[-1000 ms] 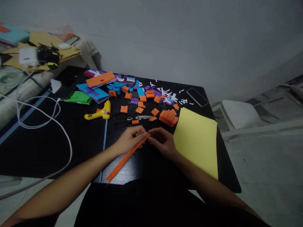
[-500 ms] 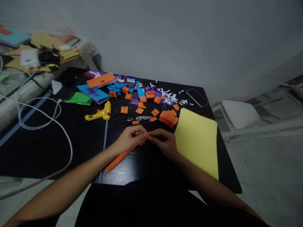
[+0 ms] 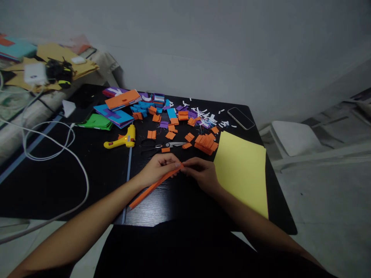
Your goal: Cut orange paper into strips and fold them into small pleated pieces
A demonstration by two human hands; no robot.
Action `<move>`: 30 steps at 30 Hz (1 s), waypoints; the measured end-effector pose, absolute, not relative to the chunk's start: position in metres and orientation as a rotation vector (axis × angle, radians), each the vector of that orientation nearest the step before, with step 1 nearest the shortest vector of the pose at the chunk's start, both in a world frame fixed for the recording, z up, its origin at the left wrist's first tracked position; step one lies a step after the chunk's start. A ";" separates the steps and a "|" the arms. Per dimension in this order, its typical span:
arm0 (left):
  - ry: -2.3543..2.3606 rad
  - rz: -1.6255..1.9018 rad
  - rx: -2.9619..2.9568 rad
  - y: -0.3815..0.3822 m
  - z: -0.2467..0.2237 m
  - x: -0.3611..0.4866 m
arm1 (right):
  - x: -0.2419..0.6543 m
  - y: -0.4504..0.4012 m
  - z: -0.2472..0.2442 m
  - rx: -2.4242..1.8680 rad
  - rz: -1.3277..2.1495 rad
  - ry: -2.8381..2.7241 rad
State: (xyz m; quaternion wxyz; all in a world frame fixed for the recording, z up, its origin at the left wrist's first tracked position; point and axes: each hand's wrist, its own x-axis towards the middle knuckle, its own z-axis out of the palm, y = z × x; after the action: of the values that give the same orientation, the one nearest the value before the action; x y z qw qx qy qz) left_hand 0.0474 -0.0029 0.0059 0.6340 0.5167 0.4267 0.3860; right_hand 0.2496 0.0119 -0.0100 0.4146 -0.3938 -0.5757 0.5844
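Near the front middle of the black table (image 3: 98, 185), my left hand (image 3: 162, 168) pinches a long folded orange paper strip (image 3: 149, 190) close to its upper right end. The strip slants down to the left under my left wrist. My right hand (image 3: 201, 172) grips the tip of the same strip between thumb and index finger. Just beyond my hands lie scissors (image 3: 174, 144) with black handles, with a small orange piece (image 3: 165, 150) beside the blades. Farther right is a pile of folded orange pieces (image 3: 205, 143).
A yellow glue gun (image 3: 124, 139) lies left of the scissors. Yellow sheets (image 3: 243, 170) are under my right forearm's side. A phone (image 3: 241, 118), white scraps (image 3: 204, 114) and colored paper stacks (image 3: 123, 99) lie farther back. A white cable (image 3: 79, 162) loops at left.
Both hands keep nearly the same place and hold on the orange strip. The strip's lower left part has shifted and turned slightly. The camera view has moved a little.
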 end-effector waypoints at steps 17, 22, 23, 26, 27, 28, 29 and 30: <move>0.997 0.866 1.221 -0.001 0.006 0.045 | 0.249 0.010 -0.012 -0.946 1.379 -1.466; 0.993 0.873 1.224 0.000 0.004 0.044 | 0.249 0.010 -0.014 -0.932 1.344 -1.494; 0.994 0.872 1.225 0.000 0.005 0.044 | 0.249 0.010 -0.014 -0.927 1.341 -1.497; 0.995 0.870 1.223 -0.001 0.006 0.044 | 0.249 0.010 -0.015 -0.919 1.335 -1.499; 0.994 0.870 1.222 -0.001 0.006 0.044 | 0.250 0.010 -0.015 -0.918 1.336 -1.497; 0.994 0.870 1.222 -0.001 0.006 0.044 | 0.250 0.010 -0.016 -0.917 1.339 -1.497; 0.994 0.870 1.223 -0.001 0.006 0.044 | 0.250 0.010 -0.016 -0.915 1.342 -1.497; 0.994 0.868 1.225 -0.001 0.006 0.044 | 0.250 0.010 -0.017 -0.913 1.343 -1.499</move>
State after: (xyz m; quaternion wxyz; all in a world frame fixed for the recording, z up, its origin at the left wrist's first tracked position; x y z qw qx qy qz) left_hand 0.0443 -0.0008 0.0060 0.6214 0.5328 0.4327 0.3778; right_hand 0.2497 0.0100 -0.0165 0.4493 -0.3692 -0.6059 0.5428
